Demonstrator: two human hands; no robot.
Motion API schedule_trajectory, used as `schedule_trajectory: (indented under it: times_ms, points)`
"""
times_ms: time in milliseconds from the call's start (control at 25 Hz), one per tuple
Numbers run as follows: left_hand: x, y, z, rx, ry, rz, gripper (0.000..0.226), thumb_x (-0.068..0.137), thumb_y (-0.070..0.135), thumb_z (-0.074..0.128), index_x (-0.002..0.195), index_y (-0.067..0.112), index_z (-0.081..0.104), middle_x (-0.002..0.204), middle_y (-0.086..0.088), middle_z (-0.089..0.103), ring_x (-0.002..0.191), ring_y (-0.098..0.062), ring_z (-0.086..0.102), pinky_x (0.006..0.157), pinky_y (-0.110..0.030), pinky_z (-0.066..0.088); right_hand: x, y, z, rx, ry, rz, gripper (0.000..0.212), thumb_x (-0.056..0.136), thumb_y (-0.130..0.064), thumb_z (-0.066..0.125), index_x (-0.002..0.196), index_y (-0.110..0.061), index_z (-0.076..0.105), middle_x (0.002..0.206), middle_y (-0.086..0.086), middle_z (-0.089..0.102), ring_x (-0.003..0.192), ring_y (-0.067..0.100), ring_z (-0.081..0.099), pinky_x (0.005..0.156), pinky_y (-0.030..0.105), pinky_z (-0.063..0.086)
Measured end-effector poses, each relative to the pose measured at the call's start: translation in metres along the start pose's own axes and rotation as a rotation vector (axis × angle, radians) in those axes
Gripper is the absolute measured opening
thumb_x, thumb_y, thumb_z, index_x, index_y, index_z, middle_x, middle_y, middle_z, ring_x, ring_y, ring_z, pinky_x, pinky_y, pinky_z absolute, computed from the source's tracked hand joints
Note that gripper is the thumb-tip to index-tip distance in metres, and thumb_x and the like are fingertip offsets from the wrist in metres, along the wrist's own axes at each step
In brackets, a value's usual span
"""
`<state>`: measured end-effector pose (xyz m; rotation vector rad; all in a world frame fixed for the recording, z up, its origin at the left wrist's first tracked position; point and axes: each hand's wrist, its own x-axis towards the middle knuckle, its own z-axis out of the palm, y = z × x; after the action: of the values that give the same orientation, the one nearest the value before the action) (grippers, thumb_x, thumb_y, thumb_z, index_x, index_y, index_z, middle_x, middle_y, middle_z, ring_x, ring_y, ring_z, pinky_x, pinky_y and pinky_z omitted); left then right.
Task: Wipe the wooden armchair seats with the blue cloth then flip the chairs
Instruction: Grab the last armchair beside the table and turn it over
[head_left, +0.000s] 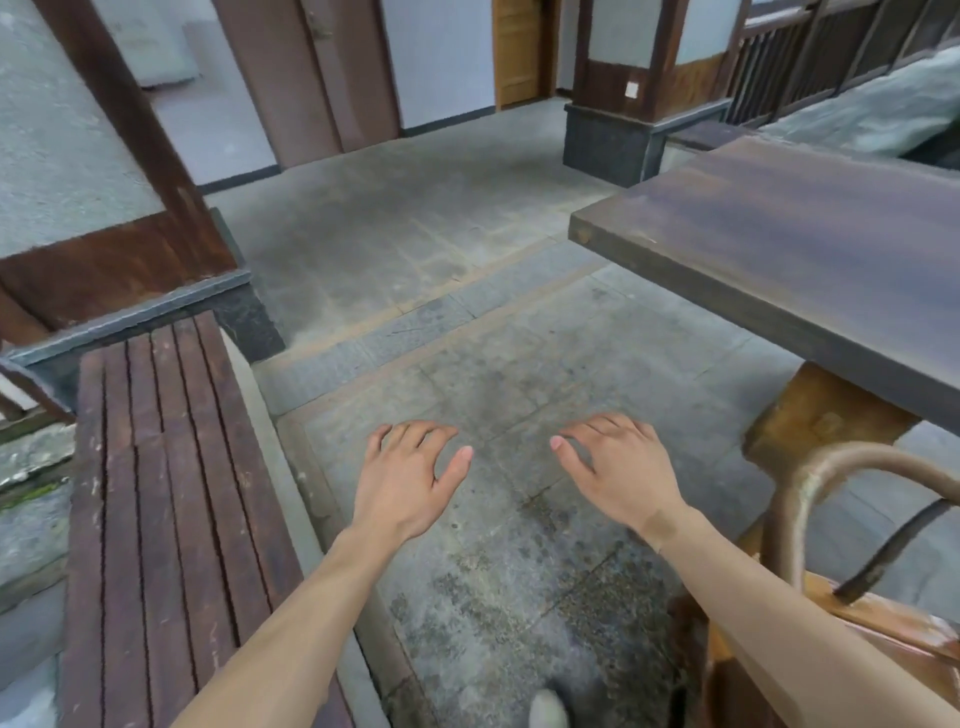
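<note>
Two empty hands, left hand (410, 478) and right hand (618, 470), beside armchair (852, 519).

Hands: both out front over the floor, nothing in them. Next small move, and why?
Probably turn right toward the wooden armchair and look for the cloth. The left hand and right hand hang over the stone floor, fingers loosely spread, holding nothing. No blue cloth shows in this view, so wiping can't start yet. Only the chair's curved arm and a seat edge are in frame.
</note>
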<state>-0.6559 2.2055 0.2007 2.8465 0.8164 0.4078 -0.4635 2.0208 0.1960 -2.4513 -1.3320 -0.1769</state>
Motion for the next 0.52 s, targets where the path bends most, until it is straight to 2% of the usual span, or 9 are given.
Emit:
schedule_trajectory:
  times_ms: [160, 320, 520]
  points:
    - [0.098, 0.028, 0.022, 0.013, -0.018, 0.17, 0.084, 0.092, 0.075, 0.001, 0.124, 0.03, 0.064, 0.126, 0.009, 0.065, 0.124, -0.015, 0.055, 0.114, -0.042, 0.029, 0.048, 0.054, 0.005, -0.037, 0.038, 0.106, 0.066, 0.095, -0.064, 0.021, 0.103, -0.027, 0.075, 0.103, -0.006, 0.075, 0.109, 0.022, 0.064, 0.09, 0.04, 0.045]
    - [0.212, 0.088, 0.048, 0.024, -0.066, 0.378, 0.073, 0.092, 0.069, 0.013, 0.122, 0.03, 0.066, 0.124, 0.009, 0.065, 0.124, -0.014, 0.054, 0.114, -0.039, 0.026, 0.084, 0.129, -0.012, -0.056, 0.107, 0.3, 0.063, 0.095, -0.064, 0.02, 0.104, -0.031, 0.073, 0.107, -0.01, 0.073, 0.113, 0.02, 0.062, 0.09, 0.038, 0.043]
    - [0.313, 0.174, 0.083, -0.092, -0.007, 0.647, 0.056, 0.094, 0.061, 0.029, 0.104, 0.026, 0.073, 0.111, 0.007, 0.07, 0.111, -0.017, 0.063, 0.108, -0.043, 0.034, 0.087, 0.199, -0.046, -0.124, 0.191, 0.537, 0.063, 0.096, -0.063, 0.019, 0.107, -0.032, 0.073, 0.116, -0.012, 0.072, 0.121, 0.018, 0.058, 0.1, 0.039, 0.039]
